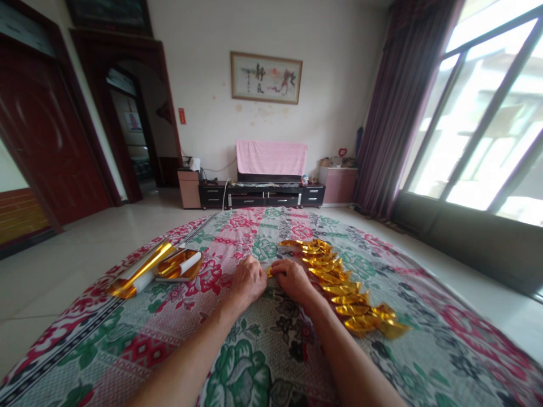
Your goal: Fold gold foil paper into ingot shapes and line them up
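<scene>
Both hands meet near the middle of the flowered cloth. My left hand (249, 279) is closed at one side of a small piece of gold foil (269, 273), and my right hand (292, 277) pinches its other side. Fingers cover most of that piece. Right of my right hand, a row of several folded gold foil pieces (343, 288) runs from the far middle toward the near right. On the left lie a roll of gold foil sheet (146, 268) and a stack of gold foil with a white curled edge (180, 264).
The flowered cloth (237, 362) covers a wide rounded surface. Beyond it stand a low black cabinet (250, 199) and something draped with a pink towel (271, 157). A purple curtain (382, 113) and windows are at the right, dark red doors at the left.
</scene>
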A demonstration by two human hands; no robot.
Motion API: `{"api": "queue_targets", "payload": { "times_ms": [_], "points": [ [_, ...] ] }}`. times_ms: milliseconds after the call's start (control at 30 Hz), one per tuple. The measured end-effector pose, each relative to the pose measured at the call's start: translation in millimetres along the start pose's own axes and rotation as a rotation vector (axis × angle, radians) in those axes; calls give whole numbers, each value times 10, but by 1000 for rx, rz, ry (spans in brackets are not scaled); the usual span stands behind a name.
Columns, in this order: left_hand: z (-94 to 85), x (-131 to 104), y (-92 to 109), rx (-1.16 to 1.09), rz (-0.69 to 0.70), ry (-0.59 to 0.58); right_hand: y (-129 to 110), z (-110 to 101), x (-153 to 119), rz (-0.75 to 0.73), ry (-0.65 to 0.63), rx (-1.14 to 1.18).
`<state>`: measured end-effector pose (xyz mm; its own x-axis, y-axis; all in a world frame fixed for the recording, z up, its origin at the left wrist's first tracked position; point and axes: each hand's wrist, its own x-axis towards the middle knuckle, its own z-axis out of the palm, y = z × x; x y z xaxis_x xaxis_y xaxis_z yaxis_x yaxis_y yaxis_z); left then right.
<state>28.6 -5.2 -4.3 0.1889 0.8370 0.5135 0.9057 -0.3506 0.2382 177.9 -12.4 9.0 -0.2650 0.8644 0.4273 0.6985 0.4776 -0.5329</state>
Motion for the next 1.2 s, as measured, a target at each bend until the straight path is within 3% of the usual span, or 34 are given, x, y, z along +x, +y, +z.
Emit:
{"api": "queue_targets", "payload": {
  "times_ms": [600, 1200],
  "points": [
    [-25, 14, -18, -101, -40, -29, -65, 59, -2, 57, 76, -4],
    [-48, 53, -81, -211, -110, -108, -46, 79, 15, 82, 69, -20]
  ]
}}
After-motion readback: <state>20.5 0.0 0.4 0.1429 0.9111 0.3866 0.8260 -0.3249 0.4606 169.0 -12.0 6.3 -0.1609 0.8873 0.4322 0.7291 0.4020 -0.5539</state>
